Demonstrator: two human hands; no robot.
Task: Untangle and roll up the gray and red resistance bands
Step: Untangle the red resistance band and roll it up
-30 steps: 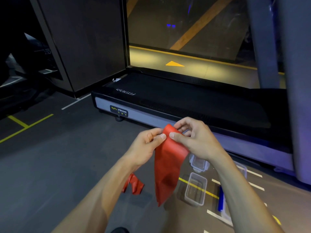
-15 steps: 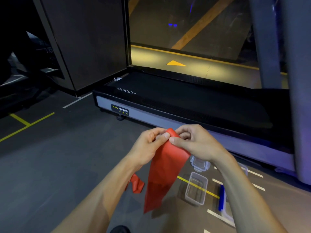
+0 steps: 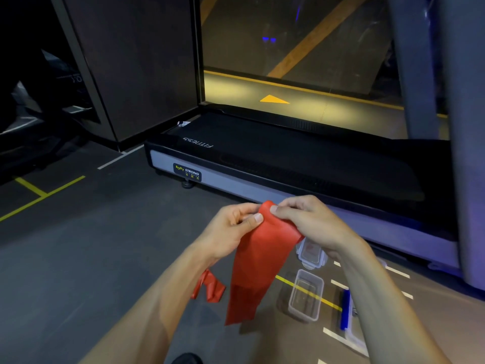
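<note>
A wide red resistance band [image 3: 258, 261] hangs flat in front of me, its top end folded over between my fingers. My left hand [image 3: 231, 231] pinches the top from the left with thumb and fingers. My right hand [image 3: 307, 219] pinches the same top edge from the right. The band's lower end dangles free above the floor. A crumpled piece of red band [image 3: 210, 287] shows below my left forearm; whether it belongs to the same band I cannot tell. No gray band is visible.
A black treadmill [image 3: 288, 164] lies across the floor just ahead. A clear plastic box [image 3: 305, 295] and a second clear container [image 3: 311, 252] sit on the floor under my right arm, beside a blue-edged lid [image 3: 345, 311]. A dark pillar [image 3: 469, 127] rises at right.
The hanging band has shifted slightly and its top end is folded over a little more between my fingers. My hands stay close together.
</note>
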